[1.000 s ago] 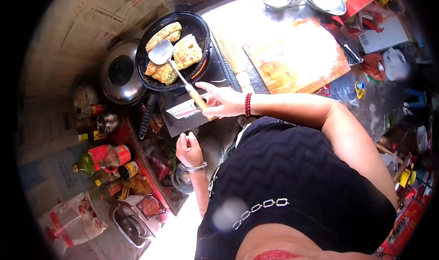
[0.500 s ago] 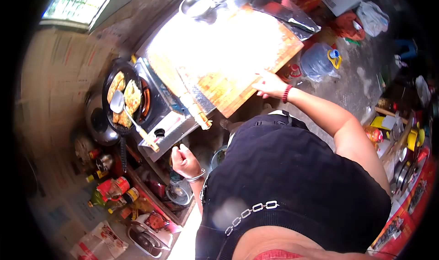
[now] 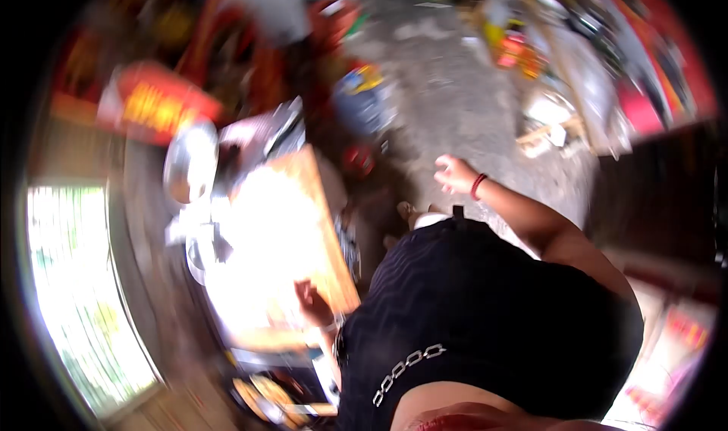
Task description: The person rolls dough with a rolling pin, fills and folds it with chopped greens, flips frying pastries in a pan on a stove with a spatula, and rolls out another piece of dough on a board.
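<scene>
My left hand [image 3: 312, 304] hangs over the near side of a wooden board [image 3: 331, 257], smeared by motion. Whether it touches the board, and how its fingers lie, I cannot make out. Glare whites out much of the board's top. Out over the floor, my right hand [image 3: 455, 175] has loosely bent fingers with a gap between them and nothing in it. A red bead bracelet [image 3: 478, 186] circles that wrist. Below the board, at the bottom edge, a pan holds browned flat pieces of food [image 3: 265, 397], with a spatula [image 3: 311, 410] lying across it.
A large plastic water jug [image 3: 362, 101] stands on the grey floor [image 3: 447, 90] beyond the board. Metal bowls [image 3: 191, 162] sit at the board's far left. A bright window [image 3: 83, 279] is on the left. Bottles and bags [image 3: 523, 52] crowd the upper right.
The view has swung right, so the board and pan now lie further left and lower. My right hand has come away from the board's edge. My left hand now appears over the board.
</scene>
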{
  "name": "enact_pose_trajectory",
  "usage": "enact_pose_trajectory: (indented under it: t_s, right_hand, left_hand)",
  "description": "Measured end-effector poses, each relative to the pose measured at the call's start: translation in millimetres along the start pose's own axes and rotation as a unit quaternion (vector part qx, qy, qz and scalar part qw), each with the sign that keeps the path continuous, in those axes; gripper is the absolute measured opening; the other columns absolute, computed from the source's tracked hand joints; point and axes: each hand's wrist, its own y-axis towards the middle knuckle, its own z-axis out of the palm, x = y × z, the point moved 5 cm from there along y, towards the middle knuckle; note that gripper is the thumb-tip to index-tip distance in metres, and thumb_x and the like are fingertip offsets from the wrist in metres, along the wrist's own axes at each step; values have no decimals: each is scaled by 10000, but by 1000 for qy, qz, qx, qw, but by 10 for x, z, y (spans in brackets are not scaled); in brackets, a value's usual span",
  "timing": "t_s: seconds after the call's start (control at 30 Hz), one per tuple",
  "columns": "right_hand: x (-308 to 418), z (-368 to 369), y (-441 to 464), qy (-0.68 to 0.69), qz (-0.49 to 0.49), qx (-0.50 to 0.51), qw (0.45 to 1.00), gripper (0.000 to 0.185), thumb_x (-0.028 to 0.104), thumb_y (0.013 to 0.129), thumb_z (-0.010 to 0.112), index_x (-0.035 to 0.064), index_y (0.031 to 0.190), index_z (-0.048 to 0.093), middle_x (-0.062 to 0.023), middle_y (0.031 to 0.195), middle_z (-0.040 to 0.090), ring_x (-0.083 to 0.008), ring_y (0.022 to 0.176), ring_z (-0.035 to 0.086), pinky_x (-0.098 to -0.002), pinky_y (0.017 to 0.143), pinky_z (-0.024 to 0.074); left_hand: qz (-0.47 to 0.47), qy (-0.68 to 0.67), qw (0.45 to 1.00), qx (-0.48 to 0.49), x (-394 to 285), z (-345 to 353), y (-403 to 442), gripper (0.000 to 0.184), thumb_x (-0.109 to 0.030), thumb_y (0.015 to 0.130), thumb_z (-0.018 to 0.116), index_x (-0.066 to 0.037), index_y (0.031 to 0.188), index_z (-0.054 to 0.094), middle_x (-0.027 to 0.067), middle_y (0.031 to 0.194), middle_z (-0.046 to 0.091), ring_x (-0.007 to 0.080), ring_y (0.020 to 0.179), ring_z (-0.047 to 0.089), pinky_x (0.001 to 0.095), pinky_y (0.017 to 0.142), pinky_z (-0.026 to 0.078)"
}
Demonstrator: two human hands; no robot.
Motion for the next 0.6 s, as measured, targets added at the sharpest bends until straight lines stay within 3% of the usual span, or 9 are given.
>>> enact_pose_trajectory:
  t_s: [0.1,0.2,0.27,0.3,0.4,0.5,0.6]
  right_hand:
    - [-505,-425,-301,34,51,-100,993,500,195,876,637,13,1312,475,-124,829,656,-173,629,662,-321,521,560]
    - [-1053,-710,-392,59,103,-157,981,522,195,856,639,11,1319,480,-158,886,680,-190,651,681,-337,556,584]
    - [-1367,-898,-452,135,133,-198,962,516,199,849,634,11,1307,488,-159,869,676,-194,652,683,-337,545,580]
    - [-1518,-1030,-584,166,138,-199,956,500,207,856,626,0,1291,491,-161,864,674,-202,661,690,-338,538,581]
    - [-2138,-1338,-553,226,169,-204,937,478,218,865,622,-5,1269,497,-159,860,671,-206,669,696,-345,524,581]
    - [-2566,-1827,-536,214,200,-199,935,444,228,878,622,-5,1242,520,-167,864,673,-209,658,698,-352,503,577]
    - [-2746,-2574,-609,110,200,-189,955,411,234,881,630,2,1211,552,-155,814,682,-207,620,692,-346,488,572]
  left_hand:
    - [56,-49,992,102,-211,420,549,135,-67,938,470,-13,1024,558,122,924,659,189,732,614,304,643,503]
    - [109,-1,970,218,-913,910,825,190,-92,956,418,-22,860,566,130,879,668,209,681,627,322,608,511]
    - [170,106,951,237,-1484,1307,873,186,-97,951,459,-38,824,581,99,798,674,207,649,647,328,566,511]
    - [254,139,924,251,-1692,1484,807,174,-81,942,482,-44,826,605,79,764,675,210,639,662,331,546,511]
    - [315,138,893,292,-2099,2147,792,154,-72,922,518,-35,806,613,111,762,672,269,668,660,351,590,516]
    - [384,105,865,305,-2312,2933,776,124,-65,904,545,-30,799,599,122,757,657,311,671,639,381,585,498]
    - [441,83,843,296,-3125,3561,446,123,-63,902,556,-24,786,575,137,741,630,344,667,611,410,566,473]
